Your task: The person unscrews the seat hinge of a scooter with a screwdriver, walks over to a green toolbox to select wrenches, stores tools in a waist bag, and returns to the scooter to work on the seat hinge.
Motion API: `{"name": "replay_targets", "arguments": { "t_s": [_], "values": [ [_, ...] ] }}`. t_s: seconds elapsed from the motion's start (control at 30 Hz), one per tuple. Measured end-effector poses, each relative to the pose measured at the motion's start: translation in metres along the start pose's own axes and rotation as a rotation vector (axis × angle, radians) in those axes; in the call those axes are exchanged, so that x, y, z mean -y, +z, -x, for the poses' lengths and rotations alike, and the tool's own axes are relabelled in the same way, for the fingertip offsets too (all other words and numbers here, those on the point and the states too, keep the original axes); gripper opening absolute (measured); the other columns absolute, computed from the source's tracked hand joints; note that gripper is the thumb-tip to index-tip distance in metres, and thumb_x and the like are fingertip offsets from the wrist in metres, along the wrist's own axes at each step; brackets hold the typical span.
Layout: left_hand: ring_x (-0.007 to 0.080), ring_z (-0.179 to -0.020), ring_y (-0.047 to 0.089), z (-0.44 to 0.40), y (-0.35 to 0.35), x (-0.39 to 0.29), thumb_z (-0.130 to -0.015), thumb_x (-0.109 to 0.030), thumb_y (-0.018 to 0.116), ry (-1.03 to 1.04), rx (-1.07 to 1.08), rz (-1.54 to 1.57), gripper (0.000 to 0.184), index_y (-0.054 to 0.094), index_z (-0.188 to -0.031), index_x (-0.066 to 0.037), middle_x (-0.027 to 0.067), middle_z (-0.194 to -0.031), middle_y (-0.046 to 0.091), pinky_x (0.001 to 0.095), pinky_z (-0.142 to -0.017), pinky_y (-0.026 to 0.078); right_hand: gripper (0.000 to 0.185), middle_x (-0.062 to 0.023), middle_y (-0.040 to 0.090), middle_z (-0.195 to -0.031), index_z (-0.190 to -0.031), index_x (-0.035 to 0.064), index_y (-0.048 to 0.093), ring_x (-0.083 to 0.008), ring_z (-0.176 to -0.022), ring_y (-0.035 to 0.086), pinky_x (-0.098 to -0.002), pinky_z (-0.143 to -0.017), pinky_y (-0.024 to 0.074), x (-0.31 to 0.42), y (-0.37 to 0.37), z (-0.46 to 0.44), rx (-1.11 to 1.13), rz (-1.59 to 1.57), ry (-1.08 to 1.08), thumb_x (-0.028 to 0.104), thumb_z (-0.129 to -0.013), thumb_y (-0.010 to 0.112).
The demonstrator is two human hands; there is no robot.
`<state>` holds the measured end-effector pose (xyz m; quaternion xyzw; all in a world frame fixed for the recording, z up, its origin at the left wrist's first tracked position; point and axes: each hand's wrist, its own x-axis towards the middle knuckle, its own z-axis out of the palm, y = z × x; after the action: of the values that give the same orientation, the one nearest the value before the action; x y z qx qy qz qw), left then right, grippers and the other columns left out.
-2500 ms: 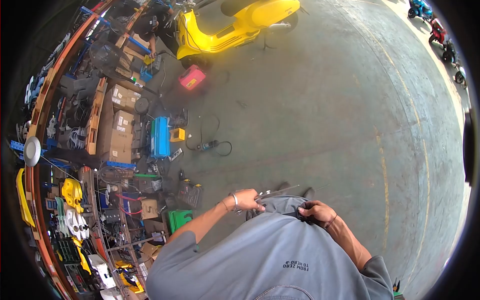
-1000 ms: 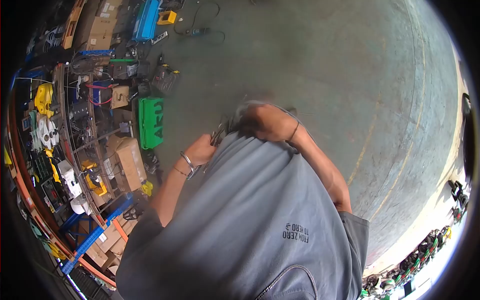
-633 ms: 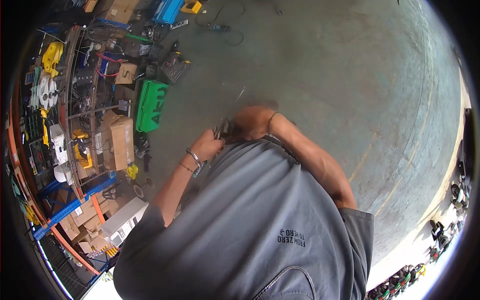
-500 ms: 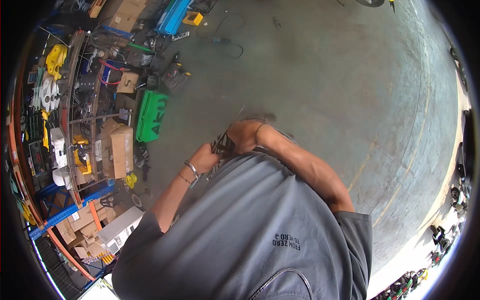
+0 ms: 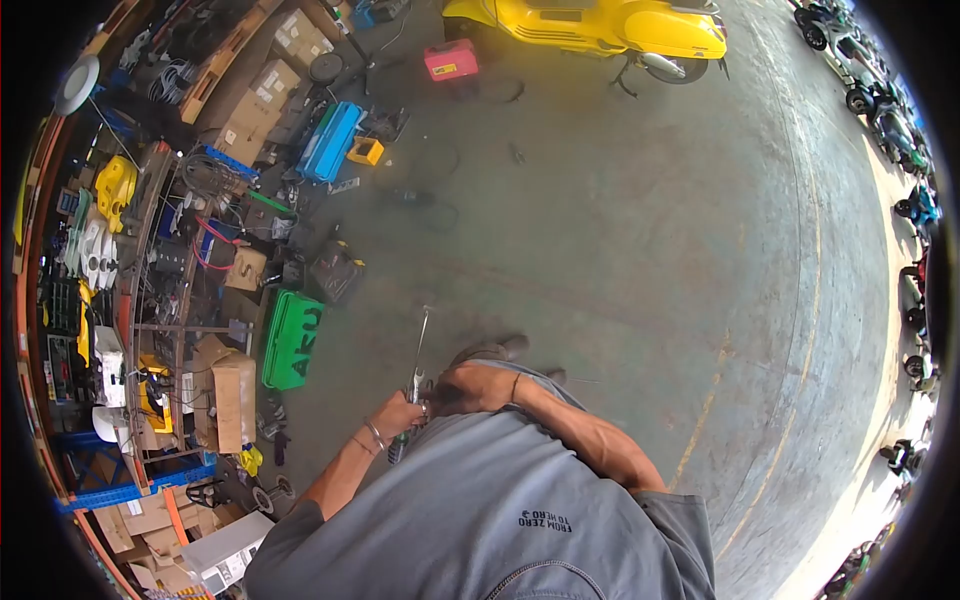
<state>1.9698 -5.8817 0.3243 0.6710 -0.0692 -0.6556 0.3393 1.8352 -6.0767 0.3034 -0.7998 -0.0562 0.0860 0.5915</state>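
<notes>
At the left side of my waist, my left hand [image 5: 398, 413] is closed around metal tools, one of them a long thin rod [image 5: 424, 335] that points away over the floor. My right hand [image 5: 480, 388] lies across my front just beside it, fingers curled at a dark pouch-like item by the waist. What its fingertips grip is hidden. The grey shirt [image 5: 480, 500] hangs below both hands, and my shoes [image 5: 514, 346] show just beyond them.
A yellow scooter [image 5: 590, 28] stands ahead, with a pink case [image 5: 451, 60] near it. To the left are a blue toolbox [image 5: 331, 142], a yellow bin [image 5: 366, 151], a green case [image 5: 292, 340] and loaded shelves [image 5: 150, 330]. Parked motorbikes [image 5: 880, 120] line the right edge.
The view has tilted up, bringing the yellow scooter back into sight. My right hand has gone from the right side of my waist to beside my left hand. The long rod now stands out clearly.
</notes>
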Motion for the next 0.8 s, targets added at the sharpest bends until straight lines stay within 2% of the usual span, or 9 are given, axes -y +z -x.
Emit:
{"name": "replay_targets", "arguments": {
  "t_s": [0.1, 0.17, 0.23, 0.3, 0.37, 0.53, 0.7, 0.77, 0.8],
  "values": [
    [0.0039, -0.055, 0.042, -0.002, 0.001, 0.003, -0.079, -0.009, 0.061, 0.052, -0.112, -0.075, 0.024, 0.068, -0.099, 0.003, -0.0045, -0.064, 0.050, 0.0221, -0.048, 0.029, 0.046, -0.0241, 0.065, -0.092, -0.096, -0.0048, 0.063, -0.0417, -0.088, 0.062, -0.0455, -0.078, 0.0487, -0.008, -0.001, -0.002, 0.004, 0.023, -0.036, 0.040, -0.085, 0.065],
    [0.0040, -0.056, 0.042, 0.002, 0.006, -0.008, -0.080, -0.011, 0.062, 0.116, -0.066, -0.137, 0.022, 0.069, -0.096, 0.002, -0.0046, -0.065, 0.050, 0.0229, -0.048, 0.030, 0.041, -0.0253, 0.062, -0.102, -0.104, -0.0054, 0.061, -0.0407, -0.099, 0.059, -0.0441, -0.088, 0.0464, -0.004, -0.005, -0.001, 0.073, 0.016, -0.007, 0.031, -0.085, 0.064],
    [0.0028, -0.056, 0.042, -0.002, -0.001, -0.005, -0.081, -0.011, 0.063, 0.117, 0.018, -0.046, 0.017, 0.069, -0.093, -0.001, -0.0054, -0.067, 0.052, 0.0218, -0.048, 0.029, 0.040, -0.0248, 0.062, -0.102, -0.103, -0.0054, 0.061, -0.0406, -0.099, 0.059, -0.0441, -0.088, 0.0461, -0.004, -0.007, 0.002, 0.060, -0.002, -0.032, 0.031, -0.085, 0.064],
    [0.0011, -0.055, 0.041, -0.006, -0.005, -0.006, -0.084, -0.011, 0.063, 0.007, 0.077, 0.023, 0.012, 0.068, -0.090, -0.002, -0.0055, -0.068, 0.054, 0.0202, -0.047, 0.027, 0.040, -0.0243, 0.061, -0.101, -0.103, -0.0054, 0.061, -0.0404, -0.098, 0.059, -0.0441, -0.087, 0.0458, -0.007, -0.007, 0.001, 0.043, -0.017, -0.060, 0.030, -0.086, 0.064],
    [-0.0003, -0.054, 0.038, -0.014, -0.006, -0.001, -0.085, -0.012, 0.063, 0.006, 0.078, 0.066, 0.008, 0.066, -0.086, -0.005, -0.0074, -0.066, 0.052, 0.0193, -0.046, 0.025, 0.036, -0.0245, 0.064, -0.095, -0.098, -0.0042, 0.061, -0.0410, -0.090, 0.062, -0.0444, -0.080, 0.0481, -0.011, -0.004, -0.001, -0.006, 0.003, -0.109, 0.029, -0.085, 0.065],
    [-0.0004, -0.052, 0.035, -0.017, -0.001, -0.009, -0.087, -0.010, 0.058, -0.063, 0.122, 0.137, 0.008, 0.063, -0.080, -0.008, -0.0096, -0.062, 0.045, 0.0197, -0.045, 0.023, 0.036, -0.0240, 0.066, -0.096, -0.100, -0.0044, 0.062, -0.0404, -0.092, 0.063, -0.0429, -0.081, 0.0491, -0.006, -0.008, 0.001, 0.013, -0.024, -0.032, 0.028, -0.085, 0.065],
    [-0.0015, -0.048, 0.035, -0.016, -0.001, -0.014, -0.088, -0.007, 0.057, -0.108, 0.119, 0.188, 0.010, 0.065, -0.086, -0.003, -0.0097, -0.058, 0.044, 0.0178, -0.045, 0.025, 0.035, -0.0227, 0.068, -0.095, -0.099, -0.0024, 0.066, -0.0401, -0.094, 0.064, -0.0418, -0.083, 0.0504, -0.001, -0.011, 0.004, 0.001, -0.054, 0.059, 0.028, -0.082, 0.067],
    [-0.0014, -0.049, 0.035, -0.017, -0.003, -0.010, -0.088, -0.007, 0.056, -0.137, 0.118, 0.197, 0.011, 0.065, -0.088, -0.002, -0.0097, -0.058, 0.044, 0.0175, -0.045, 0.025, 0.035, -0.0199, 0.067, -0.097, -0.097, 0.0011, 0.069, -0.0371, -0.091, 0.064, -0.0422, -0.082, 0.0488, -0.002, -0.013, 0.001, 0.042, 0.014, 0.084, 0.033, -0.083, 0.067],
    [-0.0004, -0.051, 0.036, -0.018, -0.004, -0.010, -0.088, -0.009, 0.055, -0.130, 0.115, 0.169, 0.014, 0.067, -0.094, -0.002, -0.0093, -0.061, 0.045, 0.0186, -0.045, 0.025, 0.035, -0.0199, 0.067, -0.097, -0.097, 0.0011, 0.069, -0.0371, -0.091, 0.064, -0.0422, -0.082, 0.0488, 0.000, -0.015, 0.001, 0.039, 0.021, 0.081, 0.033, -0.083, 0.067]
  ]
}}
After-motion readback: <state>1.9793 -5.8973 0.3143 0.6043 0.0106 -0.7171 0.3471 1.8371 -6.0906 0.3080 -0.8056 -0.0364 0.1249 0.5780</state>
